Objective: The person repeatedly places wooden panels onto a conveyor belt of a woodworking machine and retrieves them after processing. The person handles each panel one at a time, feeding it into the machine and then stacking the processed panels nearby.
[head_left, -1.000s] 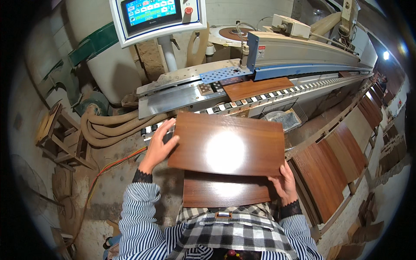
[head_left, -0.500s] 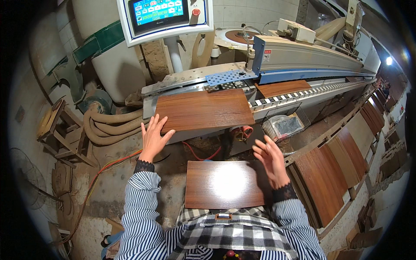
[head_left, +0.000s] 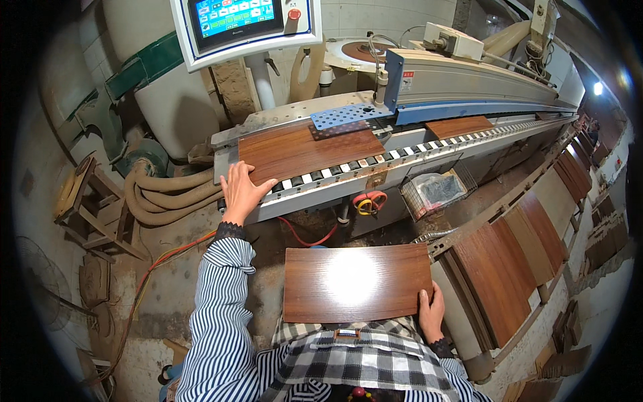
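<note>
A brown wood-grain panel [head_left: 301,153] lies flat on the feed bed of a long machine, its far right part under a perforated blue plate [head_left: 343,116]. My left hand [head_left: 242,192] rests at that panel's near left corner, fingers spread and thumb along the near edge. A second wood-grain panel [head_left: 315,285] lies across my lap, with bright glare in its middle. Around its right edge my right hand [head_left: 433,311] is closed, thumb on top; the fingers underneath are partly hidden. Farther along the bed sits another panel [head_left: 459,127].
Beside the panel runs a roller track [head_left: 402,153]. A control screen [head_left: 236,17] stands above at the left. Stacked panels [head_left: 492,285] lie on a rack to my right. Below the machine hangs a wire basket [head_left: 439,191]; thick hoses [head_left: 161,194] and a wooden stool [head_left: 97,204] are at the left.
The panel at the machine has settled onto the bed and slid partly under the blue plate, my left hand following. My right hand has dropped from the air to the lap panel's right edge.
</note>
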